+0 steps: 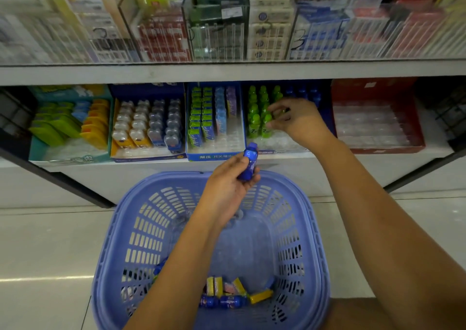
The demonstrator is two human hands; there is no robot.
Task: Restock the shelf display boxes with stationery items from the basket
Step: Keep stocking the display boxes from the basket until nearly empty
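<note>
The left hand [227,188] grips a blue bottle [249,163] in curled fingers above the far rim of the basket [156,183]. The bottle's long axis points up and far, tipped a little right, cap end leading.

Its box [280,142] lies just far and right of that hand on the lower shelf [126,169]. Green bottles [257,118] stand upright in the box's left columns and blue ones [302,93] in its far right corner. The near rows show bare clear sockets. The open blue sockets seem to lie right of the green columns, so the move is likely forward and right, with the bottle brought upright.

The right hand [295,120] hangs over that very part of the box, fingers curled. It is blurred, and I cannot tell whether it pinches something or nothing. It is the nearer hand and stands in the left hand's way.

Left of the box sits a pack box [214,156], and right of it a red box [373,85] with a clear tray. Low in the basket lie more blue bottles [228,302] and yellow packs [261,296].
</note>
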